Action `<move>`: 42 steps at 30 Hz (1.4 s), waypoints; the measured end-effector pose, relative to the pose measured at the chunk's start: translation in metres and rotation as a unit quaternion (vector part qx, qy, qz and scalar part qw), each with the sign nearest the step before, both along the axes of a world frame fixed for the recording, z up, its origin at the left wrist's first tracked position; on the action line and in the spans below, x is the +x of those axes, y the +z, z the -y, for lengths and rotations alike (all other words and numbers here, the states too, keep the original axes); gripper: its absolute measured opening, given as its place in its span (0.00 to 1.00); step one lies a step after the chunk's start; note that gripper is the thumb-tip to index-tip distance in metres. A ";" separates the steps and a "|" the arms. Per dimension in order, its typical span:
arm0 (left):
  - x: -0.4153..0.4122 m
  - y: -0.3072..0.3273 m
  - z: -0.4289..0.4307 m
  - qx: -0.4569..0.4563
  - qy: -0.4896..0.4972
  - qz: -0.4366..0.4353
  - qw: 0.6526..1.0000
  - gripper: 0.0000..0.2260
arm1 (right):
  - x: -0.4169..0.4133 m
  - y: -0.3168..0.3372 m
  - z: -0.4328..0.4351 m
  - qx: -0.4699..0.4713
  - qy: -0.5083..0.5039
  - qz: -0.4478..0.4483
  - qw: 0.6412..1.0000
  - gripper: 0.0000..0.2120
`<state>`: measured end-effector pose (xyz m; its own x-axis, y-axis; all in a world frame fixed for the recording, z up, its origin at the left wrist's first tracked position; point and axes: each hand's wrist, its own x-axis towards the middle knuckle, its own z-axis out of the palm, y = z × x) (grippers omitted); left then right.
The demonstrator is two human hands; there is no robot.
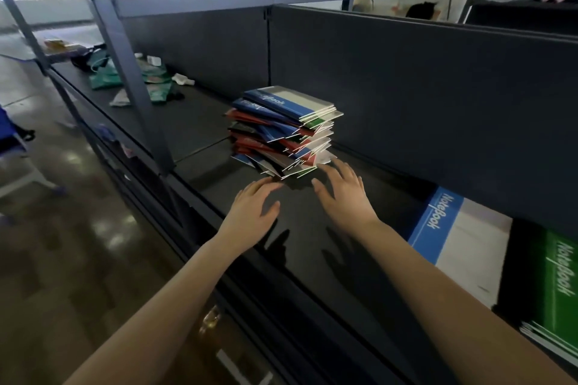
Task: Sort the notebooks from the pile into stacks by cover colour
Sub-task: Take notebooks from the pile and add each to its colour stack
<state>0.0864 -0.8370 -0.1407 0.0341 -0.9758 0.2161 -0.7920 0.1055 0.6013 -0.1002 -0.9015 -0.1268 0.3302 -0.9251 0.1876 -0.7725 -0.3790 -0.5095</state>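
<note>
My left hand (256, 208) and right hand (344, 194) hover over the shelf (312, 259), fingers (266, 185) released and empty, just short of the notebook pile (283, 131). A blue notebook (438, 222) and a green notebook (560, 284) lie toward its right end.

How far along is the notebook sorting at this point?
Barely started. Done: a blue notebook and a green stack lie separately at right. In hand: nothing; the left hand and right hand are open beside the mixed pile. Left: that whole tall pile.
</note>
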 end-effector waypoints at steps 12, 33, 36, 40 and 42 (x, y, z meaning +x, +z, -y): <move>0.054 -0.006 0.051 -0.001 -0.003 -0.028 1.000 0.18 | 0.046 0.019 0.060 -0.066 -0.028 0.101 0.992 0.24; 0.102 0.008 0.127 -0.115 -0.013 -0.200 0.973 0.17 | 0.102 0.031 0.155 -0.049 -0.085 -0.123 0.988 0.26; 0.104 0.005 0.131 -0.103 -0.021 -0.201 0.974 0.17 | 0.100 0.036 0.154 -0.083 -0.090 -0.124 0.985 0.26; 0.106 -0.001 0.131 -0.096 -0.034 -0.205 0.974 0.17 | 0.092 0.043 0.158 -0.079 -0.090 -0.099 0.988 0.27; 0.108 -0.002 0.130 -0.090 -0.048 -0.204 0.974 0.18 | 0.090 0.046 0.159 -0.063 -0.087 -0.075 0.991 0.26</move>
<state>0.1940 -0.9672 -0.1427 0.0647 -0.9261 0.3716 -0.4719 0.2997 0.8291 -0.0102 -1.0604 -0.0810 0.1998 -0.9428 0.2668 -0.8955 -0.2863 -0.3407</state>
